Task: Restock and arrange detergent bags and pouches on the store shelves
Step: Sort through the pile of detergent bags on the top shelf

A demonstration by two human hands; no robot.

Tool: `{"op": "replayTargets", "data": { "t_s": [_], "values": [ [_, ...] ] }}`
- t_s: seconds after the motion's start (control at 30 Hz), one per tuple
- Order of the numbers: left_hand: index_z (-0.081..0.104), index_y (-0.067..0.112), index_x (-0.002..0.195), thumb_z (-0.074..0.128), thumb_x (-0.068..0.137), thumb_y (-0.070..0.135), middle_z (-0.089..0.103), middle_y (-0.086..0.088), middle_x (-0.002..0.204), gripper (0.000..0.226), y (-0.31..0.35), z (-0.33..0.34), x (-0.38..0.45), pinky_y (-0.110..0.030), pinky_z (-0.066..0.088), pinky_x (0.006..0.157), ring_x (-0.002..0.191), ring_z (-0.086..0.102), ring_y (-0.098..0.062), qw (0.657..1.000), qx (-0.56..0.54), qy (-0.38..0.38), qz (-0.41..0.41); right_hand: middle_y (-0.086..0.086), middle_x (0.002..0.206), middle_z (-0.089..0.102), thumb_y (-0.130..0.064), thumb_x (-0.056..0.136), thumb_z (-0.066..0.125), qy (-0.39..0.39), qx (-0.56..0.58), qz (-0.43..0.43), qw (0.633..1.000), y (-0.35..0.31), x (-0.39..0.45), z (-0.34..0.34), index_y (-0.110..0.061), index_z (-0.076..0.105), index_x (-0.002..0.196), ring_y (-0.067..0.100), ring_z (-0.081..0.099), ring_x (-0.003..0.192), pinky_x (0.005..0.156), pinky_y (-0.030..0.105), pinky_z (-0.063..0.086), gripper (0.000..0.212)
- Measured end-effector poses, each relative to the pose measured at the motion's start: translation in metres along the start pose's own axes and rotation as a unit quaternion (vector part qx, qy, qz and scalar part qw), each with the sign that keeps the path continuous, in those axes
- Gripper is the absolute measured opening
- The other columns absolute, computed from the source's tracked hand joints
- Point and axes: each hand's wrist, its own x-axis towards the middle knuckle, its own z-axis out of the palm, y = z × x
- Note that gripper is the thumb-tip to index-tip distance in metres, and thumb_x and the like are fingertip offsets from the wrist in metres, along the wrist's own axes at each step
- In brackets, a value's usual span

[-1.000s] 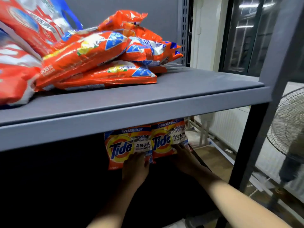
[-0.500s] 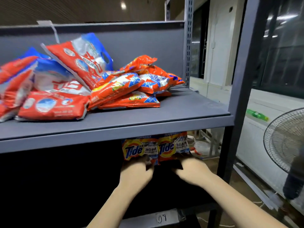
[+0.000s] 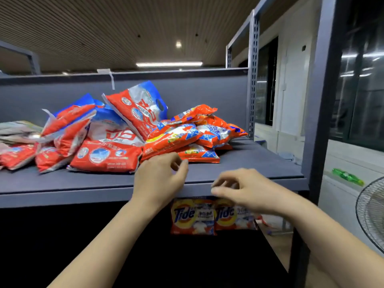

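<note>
Red bags lie heaped on the shelf. The left hand hovers, loosely curled and empty, by an orange pouch. The right hand, also empty, hangs above two Tide pouches below.

Matt grey painted metal forms the upper shelf and its perforated upright post. Piled on it, red-and-white detergent bags and orange pouches are glossy, crinkled plastic film catching the ceiling light. Two Tide pouches below the shelf edge show the same shiny printed film. A wire-mesh metal fan guard stands at right, and a ribbed ceiling looks matt overhead.
</note>
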Motion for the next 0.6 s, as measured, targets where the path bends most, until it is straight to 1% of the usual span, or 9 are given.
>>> {"op": "replayTargets", "data": {
  "t_s": [0.07, 0.13, 0.27, 0.37, 0.4, 0.47, 0.5, 0.53, 0.6],
  "values": [
    [0.066, 0.024, 0.083, 0.055, 0.088, 0.039, 0.065, 0.011, 0.08, 0.02, -0.012, -0.002, 0.022, -0.029, 0.044, 0.064, 0.076, 0.061, -0.016, 1.0, -0.015, 0.003, -0.019, -0.007, 0.079, 0.069, -0.049, 0.083, 0.06, 0.072, 0.054, -0.009, 0.996, -0.009, 0.013, -0.009, -0.028, 0.068, 0.081, 0.005, 0.066, 0.067, 0.065, 0.026, 0.053, 0.023],
    [0.066, 0.022, 0.09, 0.053, 0.09, 0.038, 0.068, 0.004, 0.093, 0.021, -0.027, 0.0, 0.043, -0.034, 0.048, 0.072, 0.084, 0.062, -0.021, 0.999, -0.026, -0.002, -0.044, -0.001, 0.073, 0.07, -0.04, 0.086, 0.061, 0.139, 0.082, -0.006, 0.987, -0.01, 0.032, -0.015, -0.02, 0.067, 0.076, 0.008, 0.065, 0.059, 0.063, 0.032, 0.054, 0.023],
    [0.061, 0.015, 0.112, 0.051, 0.091, 0.036, 0.063, -0.006, 0.116, 0.031, -0.054, 0.008, 0.082, -0.039, 0.046, 0.087, 0.106, 0.056, -0.026, 0.998, -0.018, -0.011, -0.058, 0.005, 0.074, 0.07, -0.036, 0.087, 0.061, 0.225, 0.064, 0.069, 0.97, 0.006, 0.083, -0.025, -0.013, 0.069, 0.078, 0.017, 0.066, 0.07, 0.078, 0.042, 0.055, 0.026],
    [0.053, 0.014, 0.129, 0.049, 0.093, 0.039, 0.055, -0.009, 0.132, 0.045, -0.066, 0.021, 0.109, -0.041, 0.041, 0.098, 0.12, 0.049, -0.028, 0.997, 0.006, -0.05, -0.059, 0.016, 0.087, 0.068, -0.04, 0.085, 0.062, 0.224, 0.071, 0.174, 0.956, 0.02, 0.12, -0.031, -0.001, 0.069, 0.094, 0.019, 0.058, 0.073, 0.079, 0.041, 0.053, 0.041],
    [0.05, 0.014, 0.132, 0.048, 0.093, 0.041, 0.052, -0.01, 0.134, 0.047, -0.069, 0.026, 0.117, -0.042, 0.039, 0.101, 0.123, 0.047, -0.028, 0.996, 0.011, -0.066, -0.058, 0.015, 0.092, 0.067, -0.043, 0.086, 0.06, 0.215, 0.074, 0.208, 0.951, 0.024, 0.131, -0.031, -0.001, 0.068, 0.102, 0.02, 0.059, 0.079, 0.079, 0.039, 0.052, 0.045],
    [0.048, 0.015, 0.135, 0.046, 0.095, 0.041, 0.051, -0.01, 0.136, 0.048, -0.075, 0.037, 0.135, -0.043, 0.038, 0.102, 0.124, 0.046, -0.029, 0.995, 0.011, -0.088, -0.051, 0.012, 0.112, 0.063, -0.048, 0.087, 0.058, 0.197, 0.087, 0.265, 0.94, 0.028, 0.15, -0.031, -0.005, 0.059, 0.121, 0.025, 0.06, 0.099, 0.085, 0.037, 0.051, 0.055],
    [0.048, 0.015, 0.134, 0.046, 0.095, 0.039, 0.052, -0.011, 0.134, 0.046, -0.077, 0.041, 0.144, -0.043, 0.039, 0.101, 0.123, 0.047, -0.029, 0.995, 0.003, -0.094, -0.046, 0.012, 0.118, 0.061, -0.049, 0.087, 0.057, 0.19, 0.119, 0.284, 0.932, 0.029, 0.159, -0.03, -0.007, 0.054, 0.127, 0.027, 0.06, 0.104, 0.087, 0.037, 0.052, 0.058],
    [0.049, 0.014, 0.134, 0.046, 0.095, 0.036, 0.054, -0.012, 0.133, 0.045, -0.079, 0.046, 0.152, -0.042, 0.039, 0.1, 0.122, 0.049, -0.03, 0.994, -0.008, -0.1, -0.043, 0.012, 0.119, 0.061, -0.049, 0.087, 0.058, 0.19, 0.178, 0.295, 0.919, 0.029, 0.166, -0.028, -0.008, 0.05, 0.131, 0.027, 0.059, 0.102, 0.083, 0.037, 0.052, 0.06],
    [0.047, 0.012, 0.136, 0.046, 0.096, 0.033, 0.051, -0.012, 0.136, 0.046, -0.082, 0.056, 0.165, -0.038, 0.037, 0.103, 0.123, 0.047, -0.028, 0.992, -0.02, -0.119, -0.037, 0.013, 0.117, 0.062, -0.045, 0.087, 0.063, 0.195, 0.334, 0.316, 0.866, 0.028, 0.178, -0.026, -0.009, 0.046, 0.133, 0.025, 0.059, 0.093, 0.071, 0.035, 0.049, 0.061]
  ]
}}
